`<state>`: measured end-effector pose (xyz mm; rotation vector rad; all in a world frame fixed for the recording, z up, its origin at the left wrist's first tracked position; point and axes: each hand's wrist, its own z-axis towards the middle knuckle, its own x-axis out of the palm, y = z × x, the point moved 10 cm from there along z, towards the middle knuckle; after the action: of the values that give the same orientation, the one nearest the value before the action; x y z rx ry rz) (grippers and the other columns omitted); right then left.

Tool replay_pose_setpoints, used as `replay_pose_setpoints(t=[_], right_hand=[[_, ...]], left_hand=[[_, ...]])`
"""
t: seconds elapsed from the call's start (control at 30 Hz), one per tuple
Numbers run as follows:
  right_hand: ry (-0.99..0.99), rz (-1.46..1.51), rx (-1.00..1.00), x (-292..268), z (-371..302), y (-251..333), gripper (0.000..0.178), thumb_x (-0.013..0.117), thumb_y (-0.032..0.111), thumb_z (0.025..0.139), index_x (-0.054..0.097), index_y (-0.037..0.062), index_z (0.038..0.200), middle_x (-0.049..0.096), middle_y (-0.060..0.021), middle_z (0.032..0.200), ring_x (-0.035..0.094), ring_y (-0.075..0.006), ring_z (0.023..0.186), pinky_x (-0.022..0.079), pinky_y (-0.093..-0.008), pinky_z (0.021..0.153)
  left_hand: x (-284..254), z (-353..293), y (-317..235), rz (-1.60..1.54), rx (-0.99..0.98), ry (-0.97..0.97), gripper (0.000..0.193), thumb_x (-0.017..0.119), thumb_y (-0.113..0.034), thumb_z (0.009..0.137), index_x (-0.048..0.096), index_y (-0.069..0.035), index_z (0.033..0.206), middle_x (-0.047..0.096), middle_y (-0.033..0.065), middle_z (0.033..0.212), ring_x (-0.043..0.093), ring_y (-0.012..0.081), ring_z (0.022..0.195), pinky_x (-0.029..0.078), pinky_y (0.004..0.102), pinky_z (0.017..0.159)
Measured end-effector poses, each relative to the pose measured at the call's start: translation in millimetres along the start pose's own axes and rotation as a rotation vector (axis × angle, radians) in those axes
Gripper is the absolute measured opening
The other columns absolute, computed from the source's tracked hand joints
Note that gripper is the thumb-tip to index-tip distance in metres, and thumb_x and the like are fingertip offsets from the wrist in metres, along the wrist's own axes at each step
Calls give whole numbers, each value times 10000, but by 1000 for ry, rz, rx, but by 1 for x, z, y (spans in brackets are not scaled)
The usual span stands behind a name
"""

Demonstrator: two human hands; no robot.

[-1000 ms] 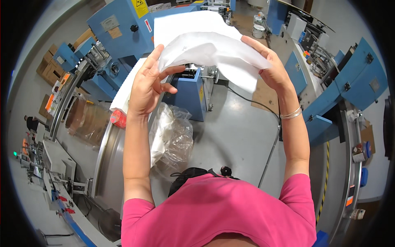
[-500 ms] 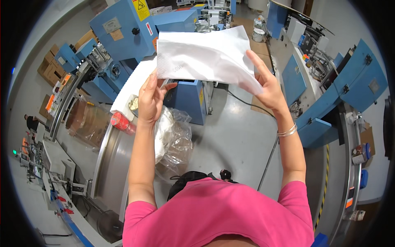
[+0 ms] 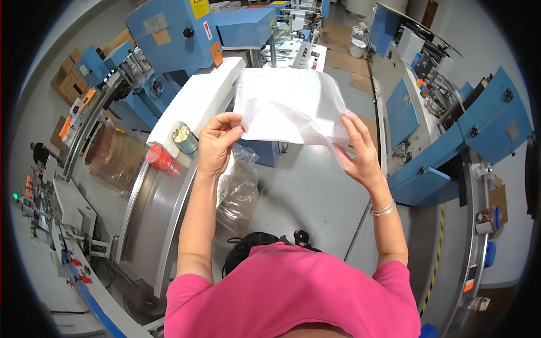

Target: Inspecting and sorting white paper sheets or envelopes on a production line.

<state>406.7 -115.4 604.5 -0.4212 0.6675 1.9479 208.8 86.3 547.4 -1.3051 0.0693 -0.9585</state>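
In front of me, a thin white sheet like a folded paper napkin (image 3: 284, 107) is held up between both hands. My left hand (image 3: 217, 143) pinches its near left corner between thumb and fingers. At the right edge, my right hand (image 3: 360, 149) has its fingers and thumb closed on the sheet, whose near right part sags in a fold. A long row of tightly stacked white sheets (image 3: 197, 96) lies beyond my left hand. By the row's near end stand a tin (image 3: 186, 141) with pale contents and a red roll or container (image 3: 162, 159).
A metal rail table (image 3: 152, 219) runs along my left side. Clear plastic bagging (image 3: 239, 197) hangs below my left forearm. Blue machine cabinets (image 3: 166, 34) stand ahead, and another machine with an open blue door (image 3: 499, 124) is at the right. A dark cable (image 3: 358, 228) crosses the grey floor.
The sheet has come lower and nearer, tipping flatter. My left hand has shifted from its left edge to a pinch at the near corner. My right hand has lowered with the sheet.
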Motion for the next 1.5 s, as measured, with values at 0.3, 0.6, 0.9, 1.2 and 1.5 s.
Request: replay_pose_setpoints(t=[0.3, 0.6, 0.9, 1.2, 1.5], right_hand=[[-155, 420, 365, 15, -38, -53, 265, 712, 9, 769, 619, -12, 1017, 629, -68, 1016, 614, -144, 817, 480, -230, 726], [-253, 940, 708, 38, -47, -67, 343, 674, 8, 819, 461, 49, 1084, 510, -12, 1000, 509, -45, 823, 438, -170, 675], [-312, 1067, 740, 38, -42, -61, 503, 677, 39, 820, 402, 38, 1241, 565, -71, 1071, 545, -64, 853, 461, -179, 719], [-230, 943, 884, 48, -59, -78, 489, 703, 76, 817, 464, 38, 1241, 608, -47, 971, 601, -119, 897, 503, -214, 750], [-292, 665, 500, 20, -30, -33, 154, 697, -31, 787, 653, 9, 930, 662, -24, 823, 612, -65, 732, 489, -188, 653]], left_hand=[[-7, -17, 2, 92, 99, -147, 167, 709, -84, 813, 547, -67, 774, 556, -24, 754, 470, 32, 629, 374, 162, 584], [41, -42, 37, -120, -366, 139, 756, 705, 32, 708, 335, 63, 1366, 627, 97, 976, 613, 145, 860, 473, 255, 825], [8, -42, 26, 28, -39, -28, 190, 656, 14, 819, 623, -14, 1005, 631, 45, 970, 580, 95, 884, 469, 227, 772], [20, -47, 5, 34, 116, -9, 110, 569, 35, 858, 572, -7, 960, 618, 166, 1115, 592, 153, 982, 470, 287, 864], [26, -43, 16, 147, -73, -38, 363, 630, -40, 833, 513, 25, 1171, 631, 100, 1036, 608, 147, 917, 479, 278, 823]])
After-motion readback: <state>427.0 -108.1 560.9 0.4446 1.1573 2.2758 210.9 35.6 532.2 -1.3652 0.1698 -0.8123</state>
